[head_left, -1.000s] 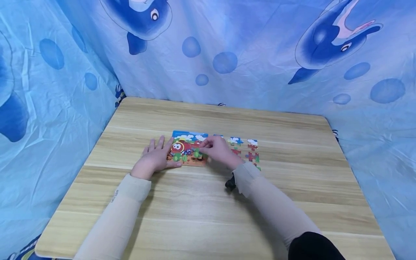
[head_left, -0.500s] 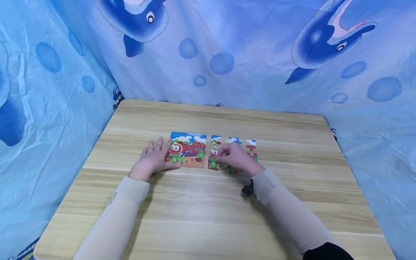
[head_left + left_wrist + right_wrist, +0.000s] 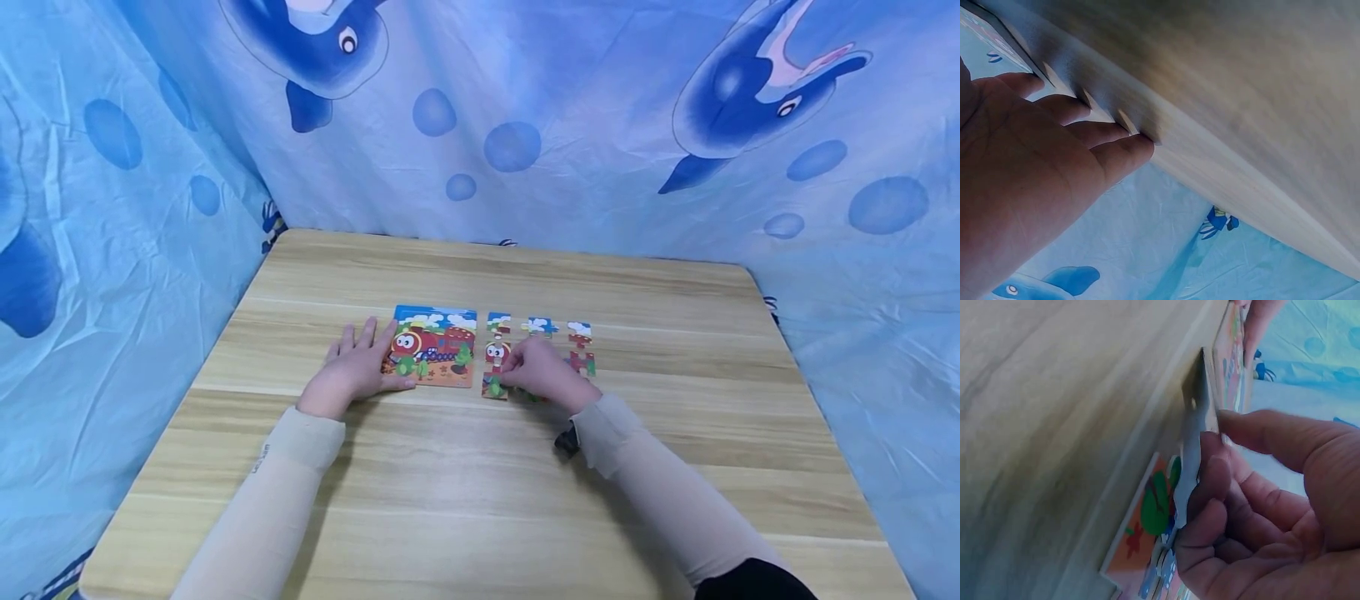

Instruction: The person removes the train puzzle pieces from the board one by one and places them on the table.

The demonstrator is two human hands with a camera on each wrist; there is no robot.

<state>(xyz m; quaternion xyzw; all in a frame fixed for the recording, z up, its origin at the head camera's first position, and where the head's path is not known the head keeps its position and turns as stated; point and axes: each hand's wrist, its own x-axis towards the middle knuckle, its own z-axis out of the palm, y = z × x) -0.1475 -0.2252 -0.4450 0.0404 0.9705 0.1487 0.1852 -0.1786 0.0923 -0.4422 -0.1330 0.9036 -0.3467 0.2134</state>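
The left hand (image 3: 354, 371) lies spread at the left edge of a flat train picture (image 3: 438, 346), fingertips and thumb along its side. In the left wrist view its fingers (image 3: 1119, 153) are nearly straight on the wood. To the right of the picture, the right hand (image 3: 546, 371) pinches a jigsaw piece (image 3: 1196, 437) between thumb and fingers. The right wrist view shows this piece tilted on edge, close over the table. Its green and brown face shows in the head view, below a piece with the train's face (image 3: 497, 353).
Several loose jigsaw pieces lie in rows to the right, among them a cloud piece (image 3: 540, 325) and a red and green piece (image 3: 581, 362). An orange piece with a green tree (image 3: 1154, 509) lies below the right hand. A blue dolphin-print curtain (image 3: 480, 125) hangs behind the wooden table (image 3: 450, 483).
The right hand has gone from over the train picture to the loose pieces on its right. Over the last half second the pinched piece has shifted slightly toward the front. The left hand stays put.
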